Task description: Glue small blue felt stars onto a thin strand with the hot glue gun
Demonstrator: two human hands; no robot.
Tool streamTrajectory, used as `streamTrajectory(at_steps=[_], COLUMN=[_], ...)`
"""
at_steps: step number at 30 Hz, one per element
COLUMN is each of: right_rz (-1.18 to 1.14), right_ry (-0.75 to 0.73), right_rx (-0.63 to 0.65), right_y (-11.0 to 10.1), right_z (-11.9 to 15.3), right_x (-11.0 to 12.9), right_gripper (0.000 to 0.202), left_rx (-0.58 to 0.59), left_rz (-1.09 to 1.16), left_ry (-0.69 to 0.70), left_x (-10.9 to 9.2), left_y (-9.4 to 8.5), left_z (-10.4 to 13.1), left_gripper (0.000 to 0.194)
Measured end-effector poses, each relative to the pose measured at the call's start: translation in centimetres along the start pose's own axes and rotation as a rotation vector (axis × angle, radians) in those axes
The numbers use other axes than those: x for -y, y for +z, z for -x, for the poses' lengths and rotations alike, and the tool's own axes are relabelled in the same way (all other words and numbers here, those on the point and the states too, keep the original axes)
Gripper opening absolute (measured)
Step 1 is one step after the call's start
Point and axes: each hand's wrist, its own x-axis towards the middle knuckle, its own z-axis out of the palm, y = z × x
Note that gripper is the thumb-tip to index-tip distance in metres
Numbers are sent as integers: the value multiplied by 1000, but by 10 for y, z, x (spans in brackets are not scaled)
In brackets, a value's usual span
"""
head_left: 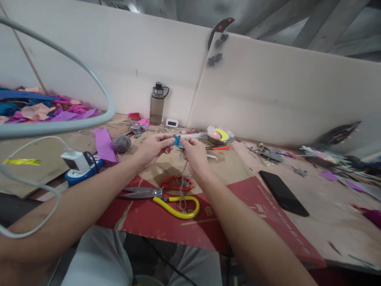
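Note:
Between both hands, above the middle of the table, is a small blue piece [176, 140] that looks like fabric with grey yarn on it. My left hand [159, 147] pinches its left side, and my right hand [195, 154] pinches its right side. Grey yarn [182, 198] hangs from under my right hand down to the table. There it lies over a pair of scissors with yellow handles [190, 214] and beside a red-handled tool [175, 183]. A ball of grey yarn [121, 143] sits left of my left hand.
A water bottle [156, 105] and a small digital clock [172, 123] stand by the white partition. A bowl [214, 139] is behind my right hand; a black phone [282, 192] lies at right. A charger [77, 162], a thick grey tube [74, 129] and fabric scraps [38, 109] are at left.

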Motion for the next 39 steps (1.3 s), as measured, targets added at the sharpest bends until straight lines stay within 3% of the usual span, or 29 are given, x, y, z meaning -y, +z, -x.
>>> streamTrajectory(at_steps=[10,19,29,39], right_rz=[106,247,140,166], right_ry=[-65,-96,-70,-99], right_rx=[-1,18,16,61], right_y=[-3,2,1,3], right_z=[3,17,13,18], right_x=[1,17,10,14], right_gripper=[17,14,13,13], left_rx=[-21,-32,-3,-10], left_rz=[-99,-222,-12,-65], left_ry=[-14,45,-198,-122], left_x=[-4,3,-7,-7], left_y=[2,-5,2,2], left_z=[5,4,5,7], left_gripper=[22,15,16,16])
